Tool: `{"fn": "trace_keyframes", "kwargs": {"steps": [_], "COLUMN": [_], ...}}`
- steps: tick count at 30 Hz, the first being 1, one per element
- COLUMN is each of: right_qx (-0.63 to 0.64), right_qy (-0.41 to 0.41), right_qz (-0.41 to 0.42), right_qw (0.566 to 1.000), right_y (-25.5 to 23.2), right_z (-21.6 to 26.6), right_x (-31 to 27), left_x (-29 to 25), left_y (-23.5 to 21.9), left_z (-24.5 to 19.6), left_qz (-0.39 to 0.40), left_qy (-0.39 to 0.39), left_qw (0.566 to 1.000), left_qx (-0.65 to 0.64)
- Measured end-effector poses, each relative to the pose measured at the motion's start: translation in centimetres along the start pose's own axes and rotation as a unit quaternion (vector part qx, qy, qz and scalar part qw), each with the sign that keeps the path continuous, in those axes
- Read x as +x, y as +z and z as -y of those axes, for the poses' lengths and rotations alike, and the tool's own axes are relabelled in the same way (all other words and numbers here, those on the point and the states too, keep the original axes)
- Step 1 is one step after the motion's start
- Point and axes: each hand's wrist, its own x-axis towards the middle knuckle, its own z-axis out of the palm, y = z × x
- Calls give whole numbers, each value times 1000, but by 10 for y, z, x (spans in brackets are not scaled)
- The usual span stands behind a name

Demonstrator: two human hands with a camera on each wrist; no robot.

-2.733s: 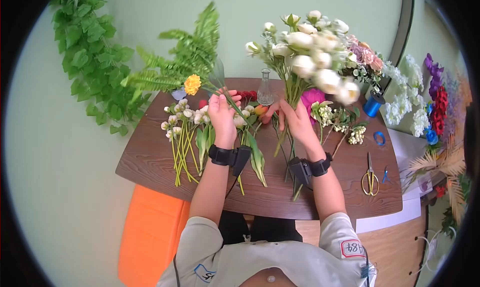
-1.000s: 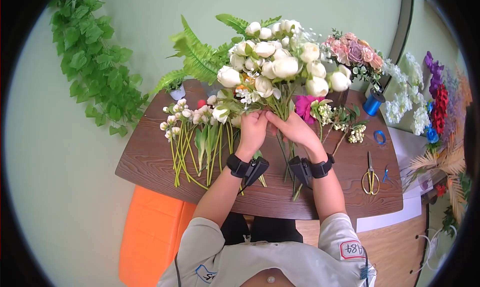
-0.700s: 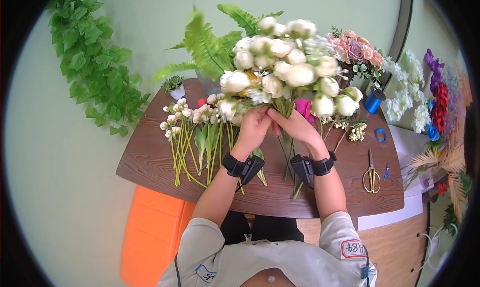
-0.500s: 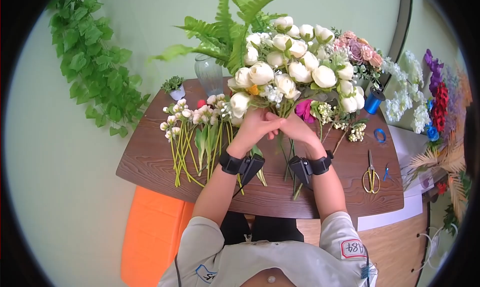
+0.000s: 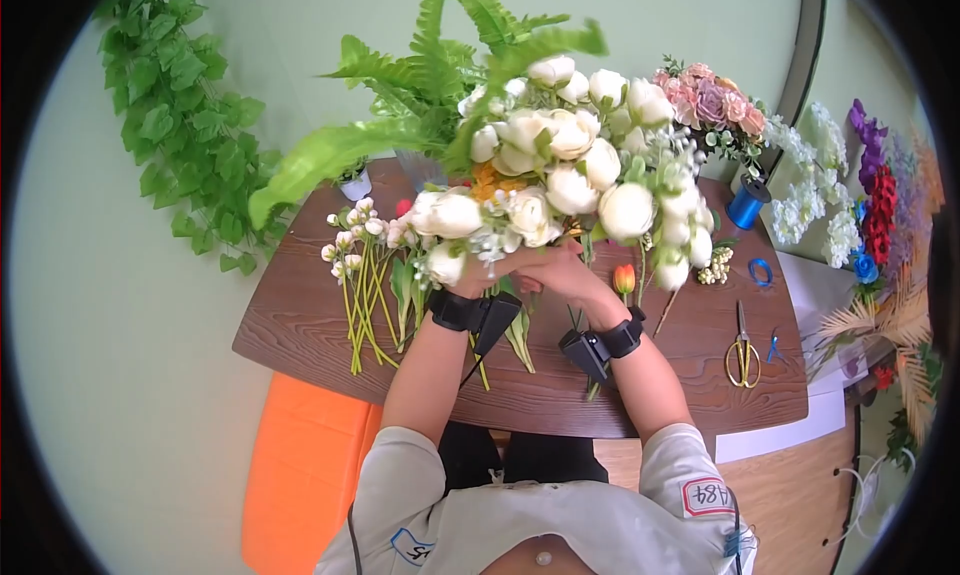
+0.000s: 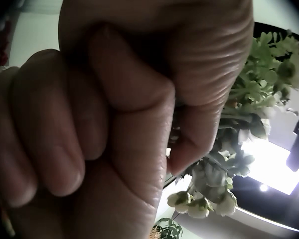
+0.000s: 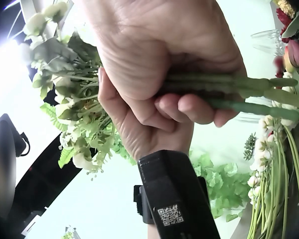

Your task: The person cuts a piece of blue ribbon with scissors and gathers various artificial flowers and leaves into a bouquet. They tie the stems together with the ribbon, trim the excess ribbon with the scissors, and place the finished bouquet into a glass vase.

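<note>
A bouquet of white round blooms [image 5: 570, 190], fern fronds [image 5: 430, 65] and a yellow-orange flower [image 5: 492, 183] is held upright over the table. My right hand [image 5: 572, 278] grips its green stems [image 7: 264, 88], which come out below the curled fingers in the right wrist view. Just above, close under the blooms, my left hand [image 7: 157, 134] wraps round the stems, its fingers meeting those of the right. From the head view the blooms cover much of the left hand [image 5: 500, 271]. Curled fingers [image 6: 50, 134] fill the left wrist view, with leaves [image 6: 239, 124] behind.
White-pink flowers on long stems [image 5: 362, 315] lie left on the brown table [image 5: 300, 305]. An orange tulip [image 5: 624, 279], gold-handled scissors [image 5: 742, 355], a blue ribbon ring [image 5: 760, 272] and a ribbon spool [image 5: 746, 207] are right. A glass vase [image 5: 420, 170] stands behind the fern.
The fern and yellow flower, earlier apart in the left hand, now stand with the white blooms. Both hands came together on the stems. The bouquet has turned and its blooms lean lower, towards me.
</note>
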Motion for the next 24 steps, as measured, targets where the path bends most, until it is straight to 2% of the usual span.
{"fn": "trace_keyframes", "kwargs": {"steps": [1,2,3,6,9,11,12,13,14,15,16,17,18,19,20,21,23,24], "right_qx": [18,-105,-103,-239,-361,-434,-435,-309,-166,-13,61,61,27,-7,26,26,-1,-7], "right_qy": [5,-85,-86,-259,-417,-510,-509,-368,-205,-30,-52,-52,-67,-81,-59,-59,-95,-151], "right_qz": [-52,-19,-20,-77,-129,-160,-161,-122,-75,-25,5,6,72,138,154,154,79,29], "right_qw": [998,991,991,933,824,725,725,868,962,999,997,997,995,987,986,986,992,988], "right_y": [3,-2,-3,-5,-3,-2,-2,-2,0,1,2,-1,-5,-7,-6,-6,-4,3], "right_z": [1,-12,-21,-41,-54,-55,-52,-50,-42,-35,-27,-22,-16,-14,-25,-29,-35,-32], "right_x": [-3,-2,2,13,22,23,21,18,12,7,2,2,4,6,13,13,10,6], "left_x": [1,0,11,17,22,27,35,38,37,-5,-15,-1,-4,-9,-11,-11,-10,-10], "left_y": [-6,-4,-7,-14,-8,-5,-4,-2,0,11,-26,-28,-29,-30,-16,-10,-2,1], "left_z": [16,12,4,-17,-33,-45,-51,-57,-62,-57,25,25,25,26,-11,-24,-40,-46], "left_qz": [-52,-52,-61,-88,-116,-132,-140,-147,-155,85,85,6,6,35,64,63,77,83], "left_qy": [134,132,80,-78,-234,-332,-380,-427,-473,-221,-222,-106,-106,-192,-275,-276,-209,-175], "left_qw": [989,989,995,993,961,926,904,878,850,971,971,983,983,970,950,950,974,981], "left_qx": [38,38,20,-35,-87,-122,-139,-157,-173,-10,-10,-152,-152,-142,-132,-132,-42,3]}}
